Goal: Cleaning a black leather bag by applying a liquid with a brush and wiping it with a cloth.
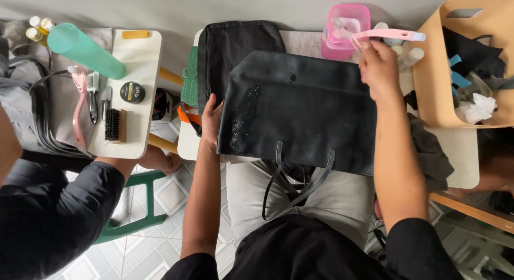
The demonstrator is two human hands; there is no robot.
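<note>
— Two hands on one bag? Where does it lie?
— The black bag (pixel 305 106) lies flat, its near edge over the person's lap with the straps hanging down, the rest on the pale surface (pixel 460 151).
— The left hand (pixel 210 122)?
— Its grip is narrow, fingers pinching the bag's left edge, just beside a wet foamy patch (pixel 243 116).
— And the right hand (pixel 379 68)?
— At the bag's far right corner, its grip closed around a pink brush (pixel 393 35); the brush head points off the bag, past the pink tub (pixel 347 31) behind it.
— Beyond?
— A tan basket (pixel 433 71) on the right holds dark cloths. Far left, a small white tray (pixel 136 92) carries brushes and a green bottle (pixel 85 50).
</note>
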